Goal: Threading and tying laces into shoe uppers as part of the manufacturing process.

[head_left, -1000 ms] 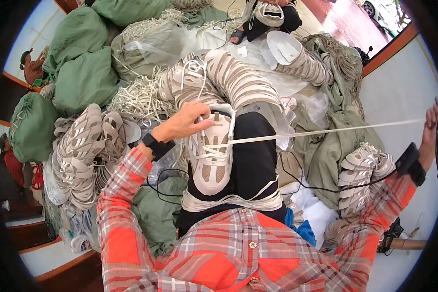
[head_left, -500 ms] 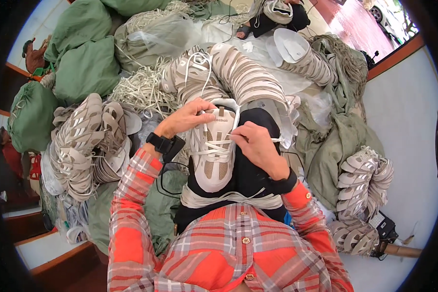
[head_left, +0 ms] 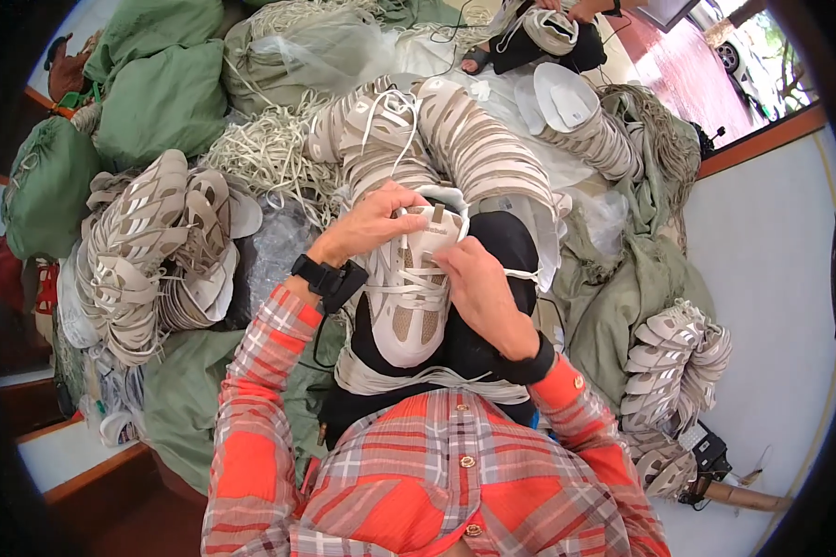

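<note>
A beige and white shoe upper (head_left: pixel 416 345) lies across my thighs, toe toward me, with white lace (head_left: pixel 420 290) crossing its front. My left hand (head_left: pixel 377 225) grips the upper near its collar, thumb on the padded tongue (head_left: pixel 437 225). Over the right edge of the lacing, my right hand (head_left: pixel 483 288) is closed in a pinch on the lace; the fingertips are partly hidden. A loose lace end shows just right of that hand. Across my lap, close to my waist, rests a bundle of white laces (head_left: pixel 437 379).
Long stacks of shoe uppers (head_left: pixel 481 139) lie ahead, with more uppers (head_left: pixel 135 269) at left and others (head_left: pixel 671 367) at right. A tangled lace pile (head_left: pixel 260 153) sits beside green sacks (head_left: pixel 163 116). Farther off, another person's hands hold an upper (head_left: pixel 550 33).
My right hand has shifted slightly up and left toward the tongue. The left hand keeps its hold, and the whole view has shifted a little. More of the other person's hands now shows.
</note>
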Demonstrator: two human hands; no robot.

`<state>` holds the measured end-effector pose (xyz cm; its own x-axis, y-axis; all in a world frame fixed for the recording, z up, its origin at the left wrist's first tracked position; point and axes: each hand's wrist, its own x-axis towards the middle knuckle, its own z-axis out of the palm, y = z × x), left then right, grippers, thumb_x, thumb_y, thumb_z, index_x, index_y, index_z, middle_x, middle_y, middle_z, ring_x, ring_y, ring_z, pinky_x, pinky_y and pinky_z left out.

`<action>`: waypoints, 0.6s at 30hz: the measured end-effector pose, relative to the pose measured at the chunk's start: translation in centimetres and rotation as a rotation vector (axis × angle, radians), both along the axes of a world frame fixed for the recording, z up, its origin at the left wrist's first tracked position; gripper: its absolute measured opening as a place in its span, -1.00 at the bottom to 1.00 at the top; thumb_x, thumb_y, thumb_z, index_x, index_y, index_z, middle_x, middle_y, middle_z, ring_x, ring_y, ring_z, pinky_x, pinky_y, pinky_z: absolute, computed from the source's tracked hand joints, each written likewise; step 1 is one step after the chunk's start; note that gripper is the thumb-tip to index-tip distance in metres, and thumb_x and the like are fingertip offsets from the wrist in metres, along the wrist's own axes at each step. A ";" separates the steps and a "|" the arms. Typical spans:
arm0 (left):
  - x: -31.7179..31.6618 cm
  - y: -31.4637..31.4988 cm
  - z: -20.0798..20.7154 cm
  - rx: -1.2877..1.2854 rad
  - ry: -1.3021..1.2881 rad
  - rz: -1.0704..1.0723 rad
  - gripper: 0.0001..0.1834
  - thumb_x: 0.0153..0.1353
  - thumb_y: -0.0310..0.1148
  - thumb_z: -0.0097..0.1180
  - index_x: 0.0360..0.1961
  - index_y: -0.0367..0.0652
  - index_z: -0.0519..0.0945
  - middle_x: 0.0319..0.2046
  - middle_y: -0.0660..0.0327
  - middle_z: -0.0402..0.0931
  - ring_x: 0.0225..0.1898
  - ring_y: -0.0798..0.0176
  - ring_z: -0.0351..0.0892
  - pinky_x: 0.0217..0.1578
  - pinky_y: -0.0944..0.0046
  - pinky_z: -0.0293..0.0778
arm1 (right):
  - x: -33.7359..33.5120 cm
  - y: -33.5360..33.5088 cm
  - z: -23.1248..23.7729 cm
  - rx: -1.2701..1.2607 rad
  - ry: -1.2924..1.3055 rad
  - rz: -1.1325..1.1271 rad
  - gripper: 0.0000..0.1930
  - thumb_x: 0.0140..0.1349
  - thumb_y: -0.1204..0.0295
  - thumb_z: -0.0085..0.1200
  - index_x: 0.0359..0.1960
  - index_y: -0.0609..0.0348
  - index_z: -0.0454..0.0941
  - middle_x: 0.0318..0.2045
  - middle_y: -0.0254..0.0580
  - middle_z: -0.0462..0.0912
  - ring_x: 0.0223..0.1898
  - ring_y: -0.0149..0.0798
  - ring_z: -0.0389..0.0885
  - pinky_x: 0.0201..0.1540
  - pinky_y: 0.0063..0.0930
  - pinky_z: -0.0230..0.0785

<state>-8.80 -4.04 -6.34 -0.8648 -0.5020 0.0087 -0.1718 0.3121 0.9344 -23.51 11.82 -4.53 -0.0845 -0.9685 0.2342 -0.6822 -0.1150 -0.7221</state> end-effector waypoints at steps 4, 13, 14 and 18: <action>-0.1 0.5 -0.2 -0.003 0.011 0.049 -0.68 0.13 -0.20 0.12 -0.17 -0.18 0.58 -0.33 0.23 0.37 -0.18 0.26 0.32 -0.14 0.31 0.26 | 0.6 0.2 1.1 0.047 0.090 -0.028 -0.90 0.11 0.65 -0.08 -0.31 0.33 0.41 -0.40 0.09 0.47 -0.36 0.08 0.48 -0.29 -0.19 0.34; -0.1 0.9 -0.2 -0.027 0.021 0.076 -0.70 0.18 -0.26 0.10 -0.14 -0.22 0.54 -0.28 0.27 0.37 -0.16 0.37 0.30 -0.11 0.40 0.23 | 1.3 -0.9 1.5 -0.049 0.241 0.092 -0.87 0.01 0.61 -0.05 -0.35 0.23 0.38 -0.35 -0.02 0.42 -0.25 0.03 0.40 -0.24 -0.22 0.27; -0.1 1.0 -0.1 -0.053 0.010 0.088 -0.70 0.17 -0.27 0.11 -0.13 -0.23 0.54 -0.26 0.27 0.39 -0.16 0.38 0.31 -0.10 0.40 0.24 | 1.4 -1.3 1.6 -0.101 0.396 0.109 -0.83 -0.07 0.60 -0.01 -0.37 0.23 0.38 -0.41 -0.07 0.40 -0.27 -0.01 0.41 -0.25 -0.22 0.27; -0.1 2.6 0.5 -0.027 0.175 0.141 -0.72 0.18 -0.32 0.11 -0.13 -0.24 0.52 -0.24 0.28 0.45 -0.19 0.43 0.36 -0.15 0.41 0.30 | 1.5 -2.5 1.5 -0.183 0.687 0.172 -0.82 -0.16 0.54 0.06 -0.44 0.22 0.41 -0.49 -0.10 0.40 -0.35 -0.07 0.43 -0.32 -0.24 0.28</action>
